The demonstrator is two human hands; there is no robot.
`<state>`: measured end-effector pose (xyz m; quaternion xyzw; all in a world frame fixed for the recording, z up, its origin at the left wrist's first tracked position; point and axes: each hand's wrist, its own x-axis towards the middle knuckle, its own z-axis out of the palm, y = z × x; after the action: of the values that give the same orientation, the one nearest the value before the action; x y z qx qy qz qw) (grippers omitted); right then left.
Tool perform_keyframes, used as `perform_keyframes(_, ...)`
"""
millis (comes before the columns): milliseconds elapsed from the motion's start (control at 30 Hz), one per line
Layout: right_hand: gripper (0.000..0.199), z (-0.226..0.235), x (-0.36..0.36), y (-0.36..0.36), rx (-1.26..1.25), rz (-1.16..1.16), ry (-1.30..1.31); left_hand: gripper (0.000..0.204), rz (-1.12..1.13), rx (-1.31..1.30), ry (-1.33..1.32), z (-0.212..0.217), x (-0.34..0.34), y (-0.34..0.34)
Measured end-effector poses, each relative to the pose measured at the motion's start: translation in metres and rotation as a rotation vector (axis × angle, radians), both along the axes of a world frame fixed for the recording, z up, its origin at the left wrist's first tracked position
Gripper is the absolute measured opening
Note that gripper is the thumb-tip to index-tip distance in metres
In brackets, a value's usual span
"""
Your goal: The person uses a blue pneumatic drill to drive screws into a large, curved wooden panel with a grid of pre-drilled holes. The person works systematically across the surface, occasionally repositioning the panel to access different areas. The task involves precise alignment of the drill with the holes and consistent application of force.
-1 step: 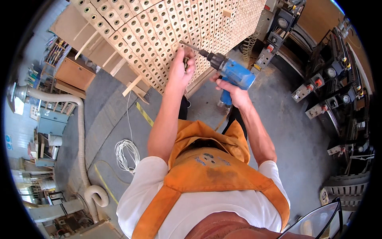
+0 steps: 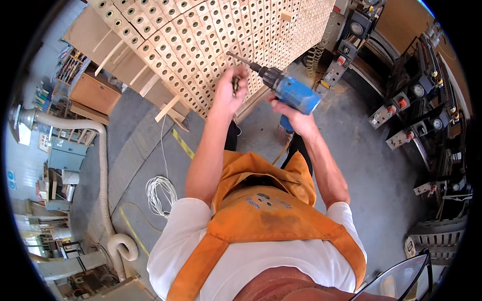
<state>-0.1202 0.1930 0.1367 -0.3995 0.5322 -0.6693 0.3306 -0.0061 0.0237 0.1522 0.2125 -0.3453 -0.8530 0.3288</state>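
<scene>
My right hand point(image 2: 295, 114) grips a blue power drill point(image 2: 297, 93) by its handle, with a hose or cord hanging below it. The drill's long, thin bit point(image 2: 240, 58) points up and left over a stack of pale wooden blocks point(image 2: 211, 30). Rows of round holes cover the blocks, many lined with dark or metallic rings. Close below the bit, my left hand point(image 2: 230, 95) is curled around several small brass-coloured metal pieces point(image 2: 235, 84), likely threaded inserts. Its fingertips are near the bit's tip; whether they touch it I cannot tell.
A loose wood offcut point(image 2: 286, 17) lies on the blocks. Wooden strips point(image 2: 167, 108) stick out at the stack's left. A coiled white cable point(image 2: 160, 195) and a ribbed hose point(image 2: 103, 165) lie on the floor at left. Machinery with gauges point(image 2: 418, 91) stands at right.
My left hand has drawn slightly down and away from the bit's tip. The drill has tilted and shifted a little; the blocks have not moved.
</scene>
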Motion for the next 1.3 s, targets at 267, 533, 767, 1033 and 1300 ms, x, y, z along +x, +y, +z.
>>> perform_keyframes(267,0.025,0.004,-0.001,-0.001,0.046,-0.043,0.090,0.019,-0.263,0.270,-0.085,-0.077,0.043,0.035)
perform_keyframes(533,0.027,0.004,0.002,0.000,0.023,-0.058,0.193,0.026,-0.281,0.050,-0.227,-0.067,0.051,0.048)
perform_keyframes(767,0.027,0.007,0.010,0.030,0.057,-0.025,0.053,0.025,-0.038,0.044,-0.098,-0.043,0.055,0.022)
perform_keyframes(1033,0.029,-0.016,-0.001,0.055,0.002,0.156,-0.277,0.031,-0.074,0.086,0.096,0.002,0.029,0.013)
perform_keyframes(1300,0.028,-0.023,-0.005,0.056,0.052,0.152,-0.317,0.031,-0.081,0.124,0.107,-0.015,0.020,0.012)
